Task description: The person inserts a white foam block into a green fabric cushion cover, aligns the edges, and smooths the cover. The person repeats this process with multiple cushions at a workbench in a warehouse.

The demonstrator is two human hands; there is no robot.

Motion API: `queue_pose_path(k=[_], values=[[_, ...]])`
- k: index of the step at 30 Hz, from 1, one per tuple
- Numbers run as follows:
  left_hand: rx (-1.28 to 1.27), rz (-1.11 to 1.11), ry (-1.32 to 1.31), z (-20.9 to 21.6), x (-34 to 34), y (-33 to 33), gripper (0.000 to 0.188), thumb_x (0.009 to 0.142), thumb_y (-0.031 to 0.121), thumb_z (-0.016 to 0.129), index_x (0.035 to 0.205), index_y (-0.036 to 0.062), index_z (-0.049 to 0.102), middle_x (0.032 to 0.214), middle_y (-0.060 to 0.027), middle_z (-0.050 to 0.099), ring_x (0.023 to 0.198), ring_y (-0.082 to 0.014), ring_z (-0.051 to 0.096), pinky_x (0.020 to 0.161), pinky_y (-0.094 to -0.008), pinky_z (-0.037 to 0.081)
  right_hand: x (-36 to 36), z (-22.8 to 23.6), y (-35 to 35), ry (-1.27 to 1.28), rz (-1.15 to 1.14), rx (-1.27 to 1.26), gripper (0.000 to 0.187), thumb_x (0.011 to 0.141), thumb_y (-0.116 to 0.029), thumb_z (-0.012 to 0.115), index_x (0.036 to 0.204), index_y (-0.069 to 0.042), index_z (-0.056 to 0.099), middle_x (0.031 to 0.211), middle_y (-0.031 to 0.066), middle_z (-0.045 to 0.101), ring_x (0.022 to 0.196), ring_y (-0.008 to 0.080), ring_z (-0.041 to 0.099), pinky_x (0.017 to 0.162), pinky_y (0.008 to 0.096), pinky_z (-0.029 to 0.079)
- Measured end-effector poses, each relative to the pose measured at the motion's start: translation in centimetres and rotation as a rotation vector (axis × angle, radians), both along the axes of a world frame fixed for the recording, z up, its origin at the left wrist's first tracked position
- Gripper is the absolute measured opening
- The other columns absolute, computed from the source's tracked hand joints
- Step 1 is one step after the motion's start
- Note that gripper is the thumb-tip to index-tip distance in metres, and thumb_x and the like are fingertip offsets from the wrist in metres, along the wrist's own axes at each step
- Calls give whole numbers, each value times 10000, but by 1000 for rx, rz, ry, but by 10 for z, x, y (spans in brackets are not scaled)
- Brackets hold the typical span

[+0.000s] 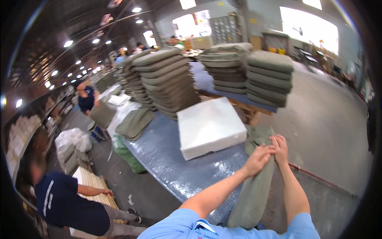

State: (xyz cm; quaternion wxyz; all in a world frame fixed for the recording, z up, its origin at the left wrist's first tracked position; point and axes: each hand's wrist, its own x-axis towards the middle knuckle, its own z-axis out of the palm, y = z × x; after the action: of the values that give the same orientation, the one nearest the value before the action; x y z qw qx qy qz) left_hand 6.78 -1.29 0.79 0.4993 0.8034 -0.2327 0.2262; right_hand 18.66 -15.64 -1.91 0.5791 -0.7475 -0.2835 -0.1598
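Note:
A long grey-green fabric piece, which looks like a cushion cover, stretches from the table's right edge down toward my body. My left hand is closed on the fabric near its far end. Close beside it, my right hand grips the same cover, its fingers bent over the cloth. The two hands nearly touch. What lies inside the cover, if anything, is hidden. Just left of the hands, a thick white foam block rests flat on the blue-grey table.
Tall stacks of grey-green cushions stand at the table's far end, with more stacks behind the foam. A loose fabric piece lies at the left edge. One co-worker stands at lower left, another farther back.

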Motion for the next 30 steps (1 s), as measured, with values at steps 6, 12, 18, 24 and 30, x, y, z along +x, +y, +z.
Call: queue_pose_path(k=[6,12,18,24,30], values=[[-80,-9,26,-11,29,-20,308,996,81,536,1253,51,705,1458,-129,612,1402,-292,511,1249,-438,285,55,-17,-6,402,-33,291,456,1124,-413,473,1321,-61,688,1291,129,705,1177,247,645,1046,376,470],[-655,-47,417,-32,61,-10,373,1025,132,504,1367,75,642,1355,-74,645,1269,-194,567,1125,-348,389,40,-1,3,429,-414,86,592,1080,-588,424,1090,-71,712,1033,187,743,1029,368,692,917,435,510],[-750,67,846,-46,119,20,599,1105,562,414,1416,84,598,1226,-54,694,1117,-133,610,963,-272,444,37,17,18,490,-431,109,659,1070,-591,465,843,-2,657,760,134,647,773,247,615,763,402,476],[-829,-199,976,-34,133,-15,749,1072,670,406,1347,9,629,1179,-57,689,1032,-171,635,928,-324,505,59,7,7,442,-506,81,728,1043,-617,508,697,18,592,593,119,540,605,229,523,635,435,421],[-817,-47,887,-38,126,3,716,1081,650,417,1269,9,676,1169,-75,696,1045,-168,632,927,-313,507,54,24,33,365,-488,40,676,1007,-546,601,650,27,564,580,164,513,551,262,483,585,459,401]])
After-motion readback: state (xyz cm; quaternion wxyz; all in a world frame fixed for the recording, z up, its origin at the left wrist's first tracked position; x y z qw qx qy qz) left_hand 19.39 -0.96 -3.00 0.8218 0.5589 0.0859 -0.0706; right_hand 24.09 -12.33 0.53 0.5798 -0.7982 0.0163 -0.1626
